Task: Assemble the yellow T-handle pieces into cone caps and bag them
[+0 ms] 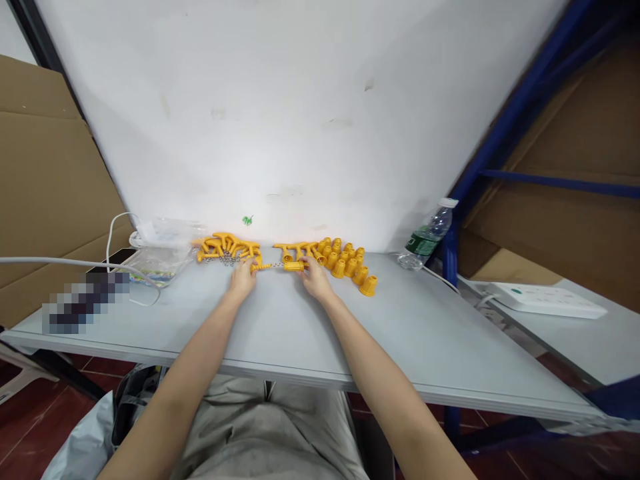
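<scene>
My left hand (243, 277) is closed on a yellow screw-threaded plastic piece (262, 267), its ribbed end pointing right. Across a small gap, my right hand (314, 277) grips a hollow yellow plastic sleeve (293, 266) lying sideways. A thin metal spiral (277, 265) spans the gap between the two pieces. Behind my left hand is a heap of yellow T-shaped handles (225, 241) with a pile of metal spirals (227, 258) before it. Several more yellow handled pieces (295, 247) lie behind my right hand. Rows of yellow cup-shaped parts (339, 268) stand to its right.
A plastic bottle (425, 240) leans against the white panel at the right. Clear plastic bags (155, 263) and a white cable (108, 247) lie at the left, near a pixelated patch. A white power strip (547, 300) rests on the lower right surface. Cardboard (45, 180) borders the left.
</scene>
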The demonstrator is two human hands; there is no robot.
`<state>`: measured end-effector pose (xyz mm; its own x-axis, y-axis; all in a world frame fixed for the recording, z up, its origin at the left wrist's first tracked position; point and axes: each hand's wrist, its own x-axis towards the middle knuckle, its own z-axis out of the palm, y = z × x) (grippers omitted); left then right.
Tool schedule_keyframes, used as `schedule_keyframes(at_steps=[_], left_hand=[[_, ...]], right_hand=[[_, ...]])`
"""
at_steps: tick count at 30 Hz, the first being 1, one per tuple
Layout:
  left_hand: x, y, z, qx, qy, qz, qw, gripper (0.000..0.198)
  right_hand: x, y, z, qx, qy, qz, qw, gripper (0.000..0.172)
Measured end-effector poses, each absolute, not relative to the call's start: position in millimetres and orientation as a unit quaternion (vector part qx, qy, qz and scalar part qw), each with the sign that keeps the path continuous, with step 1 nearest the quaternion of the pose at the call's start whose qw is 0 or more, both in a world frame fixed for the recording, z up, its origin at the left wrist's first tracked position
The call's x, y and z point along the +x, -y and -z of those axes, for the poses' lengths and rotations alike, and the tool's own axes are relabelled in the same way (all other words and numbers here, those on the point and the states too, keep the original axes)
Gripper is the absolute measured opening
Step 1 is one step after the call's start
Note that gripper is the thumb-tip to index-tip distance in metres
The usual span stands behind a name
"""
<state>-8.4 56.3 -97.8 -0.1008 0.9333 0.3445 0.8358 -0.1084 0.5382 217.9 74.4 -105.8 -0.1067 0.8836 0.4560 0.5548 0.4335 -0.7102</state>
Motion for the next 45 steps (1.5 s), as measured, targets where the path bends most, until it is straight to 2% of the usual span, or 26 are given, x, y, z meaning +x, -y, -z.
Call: schedule_keyframes(at_steps=[8,18,26,34,40,45], left_hand=[[-9.4,-57.6,98.0,0.671,-0.659,-0.333,0.071,0.027],[-4.7,-54.8,99.7,0.756,-0.540,-0.367,0.048,0.025],[-2.2,-52.7,96.8,0.768,-0.503,-0.395,0.037,0.025],[-4.1,-52.6,94.6,0.768,-0.508,-0.390,0.024,0.025],[-0.7,-47.1,87.0,0.775,-0.499,-0.387,0.012,0.026],[5.5,-45.3,88.9,0.763,-0.513,-0.392,0.024,0.023]], right_hand=[[218.5,-73.6,103.8,-0.499,0.707,-0.195,0.462,0.036],[218.3,-73.8,102.5,-0.393,0.759,-0.203,0.477,0.040],[219.8,-63.6,85.8,-0.453,0.733,-0.236,0.448,0.062],[221.6,-46.9,66.4,-0.427,0.744,-0.326,0.397,0.053],[217.8,-43.9,63.0,-0.472,0.688,-0.358,0.419,0.064],[217.6,-49.8,67.7,-0.498,0.638,-0.411,0.420,0.064]])
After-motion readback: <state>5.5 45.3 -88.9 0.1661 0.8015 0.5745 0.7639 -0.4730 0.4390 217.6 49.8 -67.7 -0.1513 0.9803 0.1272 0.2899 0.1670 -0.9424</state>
